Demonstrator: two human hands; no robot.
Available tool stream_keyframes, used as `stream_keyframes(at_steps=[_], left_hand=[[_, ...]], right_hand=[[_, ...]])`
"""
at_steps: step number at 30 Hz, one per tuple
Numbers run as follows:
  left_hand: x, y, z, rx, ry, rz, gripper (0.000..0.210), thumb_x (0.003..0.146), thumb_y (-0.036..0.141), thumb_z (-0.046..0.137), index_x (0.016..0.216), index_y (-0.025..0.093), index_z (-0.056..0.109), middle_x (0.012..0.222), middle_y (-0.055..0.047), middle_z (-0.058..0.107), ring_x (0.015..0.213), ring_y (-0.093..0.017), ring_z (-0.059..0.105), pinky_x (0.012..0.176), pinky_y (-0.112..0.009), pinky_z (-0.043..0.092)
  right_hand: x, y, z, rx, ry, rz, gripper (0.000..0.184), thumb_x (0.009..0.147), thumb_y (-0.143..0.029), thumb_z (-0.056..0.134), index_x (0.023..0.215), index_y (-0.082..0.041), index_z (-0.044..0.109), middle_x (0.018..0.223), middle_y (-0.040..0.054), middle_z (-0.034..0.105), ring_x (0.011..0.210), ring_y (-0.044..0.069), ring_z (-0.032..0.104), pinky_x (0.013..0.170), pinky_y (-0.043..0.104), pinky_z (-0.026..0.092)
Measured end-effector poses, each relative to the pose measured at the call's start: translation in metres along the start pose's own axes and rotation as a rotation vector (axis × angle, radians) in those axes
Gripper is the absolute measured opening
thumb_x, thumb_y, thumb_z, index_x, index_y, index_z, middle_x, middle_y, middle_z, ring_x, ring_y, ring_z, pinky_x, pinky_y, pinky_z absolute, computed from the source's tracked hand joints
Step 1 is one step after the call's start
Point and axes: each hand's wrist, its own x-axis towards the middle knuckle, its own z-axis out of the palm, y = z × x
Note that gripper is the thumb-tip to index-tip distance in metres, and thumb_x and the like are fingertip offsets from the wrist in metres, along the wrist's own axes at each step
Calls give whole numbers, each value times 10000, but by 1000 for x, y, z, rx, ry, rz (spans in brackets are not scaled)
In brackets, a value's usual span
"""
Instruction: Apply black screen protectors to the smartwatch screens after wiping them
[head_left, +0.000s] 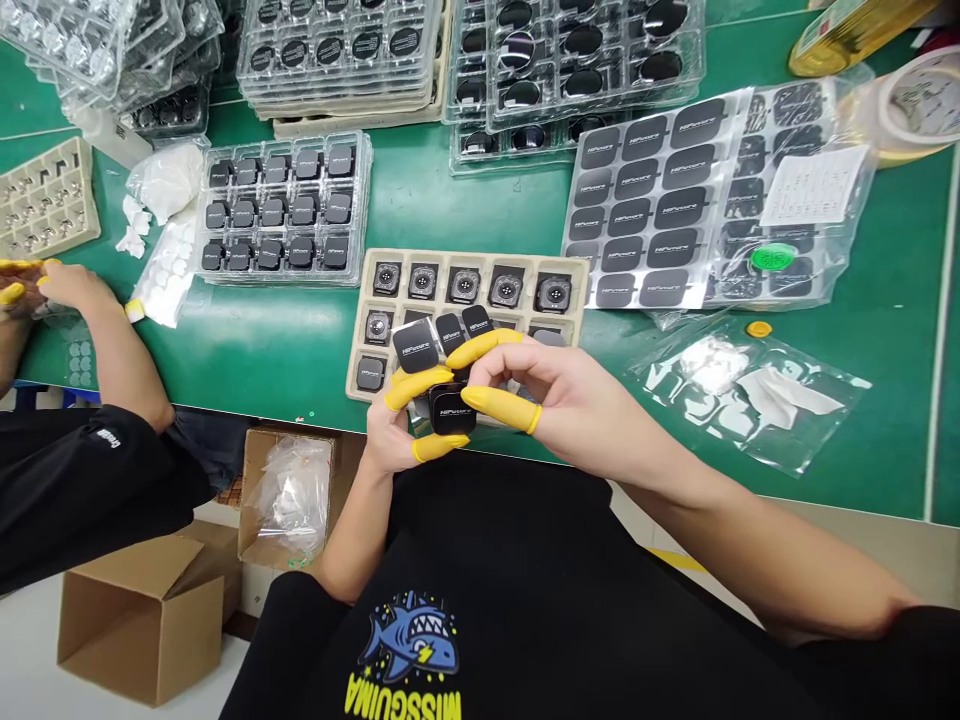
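My left hand (397, 425), with yellow finger cots, is closed around a square black smartwatch body (454, 412) that bears a "HiFuture" label on its face. The same hand also carries a sheet of black HiFuture stickers (417, 346), which sticks up behind the watch. At the watch's upper right corner, the yellow-cotted thumb and index finger of my right hand (559, 395) are pinched together. Just beyond both hands lies a beige tray (356, 335) of watch bodies, some face down with sensors showing, partly covered by my hands.
Clear trays of labelled watches (277, 210) stand beyond on the left. Stacked trays (577, 60) are at the back. Sticker sheets (637, 200), a plastic bag (750, 385) and tape rolls (922, 105) lie right. A co-worker's hand (75, 290) works at far left. Cardboard boxes (135, 620) sit below.
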Motion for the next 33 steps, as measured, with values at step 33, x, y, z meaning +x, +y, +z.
stream_keyframes(at_steps=[33], left_hand=[[-1, 6, -3, 35, -34, 32, 747, 743, 603, 1035, 1402, 319, 829, 1240, -89, 874, 1117, -289, 858, 1007, -404, 707]], right_hand=[[-9, 8, 13, -247, -147, 107, 545, 977, -786, 708, 1036, -271, 540, 657, -106, 395, 586, 137, 332, 543, 284, 307]])
